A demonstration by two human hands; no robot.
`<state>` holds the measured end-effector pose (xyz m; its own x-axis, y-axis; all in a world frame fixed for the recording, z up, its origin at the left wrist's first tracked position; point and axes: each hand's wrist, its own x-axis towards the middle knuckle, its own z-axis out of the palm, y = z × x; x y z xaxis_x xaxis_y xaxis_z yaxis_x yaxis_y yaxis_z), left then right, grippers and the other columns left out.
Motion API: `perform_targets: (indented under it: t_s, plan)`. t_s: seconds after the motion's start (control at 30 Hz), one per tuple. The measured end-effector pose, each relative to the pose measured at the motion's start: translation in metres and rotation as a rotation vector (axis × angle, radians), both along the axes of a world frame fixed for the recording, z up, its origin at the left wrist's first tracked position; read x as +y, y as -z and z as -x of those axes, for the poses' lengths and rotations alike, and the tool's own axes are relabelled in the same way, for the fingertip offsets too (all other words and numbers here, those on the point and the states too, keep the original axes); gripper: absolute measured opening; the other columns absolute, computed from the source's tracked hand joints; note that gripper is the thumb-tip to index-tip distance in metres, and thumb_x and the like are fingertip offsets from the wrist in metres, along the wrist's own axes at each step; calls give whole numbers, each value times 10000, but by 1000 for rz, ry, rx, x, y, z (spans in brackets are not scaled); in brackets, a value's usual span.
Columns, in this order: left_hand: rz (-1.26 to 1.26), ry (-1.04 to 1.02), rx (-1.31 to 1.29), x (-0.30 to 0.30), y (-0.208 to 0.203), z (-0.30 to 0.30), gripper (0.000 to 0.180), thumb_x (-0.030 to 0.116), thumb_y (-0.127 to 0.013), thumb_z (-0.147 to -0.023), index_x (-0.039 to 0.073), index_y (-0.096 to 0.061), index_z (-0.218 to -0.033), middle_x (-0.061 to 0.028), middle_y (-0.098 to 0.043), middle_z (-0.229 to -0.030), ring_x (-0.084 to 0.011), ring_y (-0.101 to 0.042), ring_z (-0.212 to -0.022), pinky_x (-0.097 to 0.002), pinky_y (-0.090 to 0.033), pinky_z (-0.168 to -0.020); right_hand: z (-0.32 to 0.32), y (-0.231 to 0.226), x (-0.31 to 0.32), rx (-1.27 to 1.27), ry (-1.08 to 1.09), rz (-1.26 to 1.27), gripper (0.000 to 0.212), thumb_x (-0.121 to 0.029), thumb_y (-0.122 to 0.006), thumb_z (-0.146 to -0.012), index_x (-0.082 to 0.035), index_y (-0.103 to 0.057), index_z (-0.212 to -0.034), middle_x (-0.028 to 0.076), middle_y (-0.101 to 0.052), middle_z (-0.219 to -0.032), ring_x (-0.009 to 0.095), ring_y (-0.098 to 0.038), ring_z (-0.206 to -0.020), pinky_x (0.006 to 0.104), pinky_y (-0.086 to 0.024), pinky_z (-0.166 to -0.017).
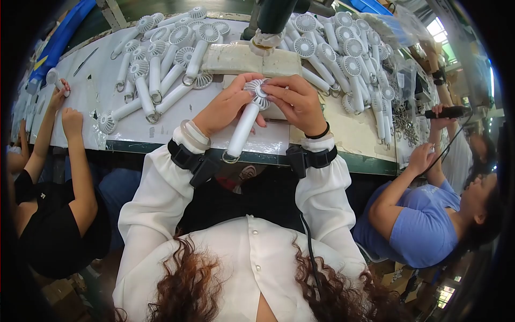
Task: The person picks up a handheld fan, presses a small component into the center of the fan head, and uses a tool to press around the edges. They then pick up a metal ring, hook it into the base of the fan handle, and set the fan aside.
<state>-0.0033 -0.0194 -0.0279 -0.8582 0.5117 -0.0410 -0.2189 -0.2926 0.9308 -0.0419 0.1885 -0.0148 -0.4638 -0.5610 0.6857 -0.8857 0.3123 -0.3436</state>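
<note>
Between my hands is a white handheld fan (244,130), its round slatted head up and its handle slanting toward me. A metal ring (230,158) hangs from the handle's near end, just past the table edge. My left hand (228,104) is closed around the left side of the fan head. With bent fingers, my right hand (296,102) pinches the front of the head near its middle. Whether a small part sits under those right fingertips is hidden. Just beyond stands a press (274,21) over a worn, cream-coloured block (230,58).
Piles of similar white fans lie at the left (155,75) and right (351,67). Metal rings (407,126) are heaped at the far right. Co-workers sit on both sides; the left one holds a small fan (53,78), the right one a black tool (448,112).
</note>
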Motion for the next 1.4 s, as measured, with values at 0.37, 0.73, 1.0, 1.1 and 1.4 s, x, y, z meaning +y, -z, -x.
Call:
perform_targets:
  t_s: [0.37, 0.73, 1.0, 1.1, 1.4]
  plan:
    - [4, 21, -19, -1, 2, 1, 417, 207, -367, -1004, 70, -281, -1389, -158, -598, -998, -233, -689, -738, -336, -580, -578, 0, -2, -1, 21, -2, 18, 195, -58, -756, -735, -89, -731, -926, 40, -677, -927, 211, -640, -810, 302, -527, -659]
    - [62, 62, 1, -3, 3, 3, 431, 313, -378, -1036, 64, -304, -1380, -130, -617, -912, -184, -666, -674, -298, -555, -535, 2, 3, 1, -152, -43, 63, 207, 0, -712, -780, -54, -730, -979, 67, -673, -959, 214, -624, -889, 299, -508, -740]
    - [78, 29, -3, -2, -5, -1, 392, 309, -370, -1037, 63, -360, -1342, -96, -601, -852, -142, -636, -625, -256, -526, -496, 6, 2, 3, -179, -120, 42, 246, -7, -718, -765, -72, -733, -1002, 65, -699, -1028, 233, -619, -938, 328, -496, -830]
    - [73, 57, -18, -1, -8, -2, 374, 295, -365, -1036, 60, -371, -1328, -84, -593, -840, -131, -619, -604, -255, -517, -481, 6, 1, 4, -188, -149, 49, 255, -8, -721, -757, -76, -734, -1002, 61, -707, -1036, 238, -619, -939, 331, -495, -840]
    - [44, 35, 23, 1, -5, -1, 363, 248, -370, -1029, 60, -364, -1340, -81, -585, -877, -128, -600, -612, -258, -505, -550, 4, -1, 3, -102, -128, 43, 278, -18, -748, -727, -98, -741, -993, 38, -718, -1011, 231, -606, -912, 310, -498, -818]
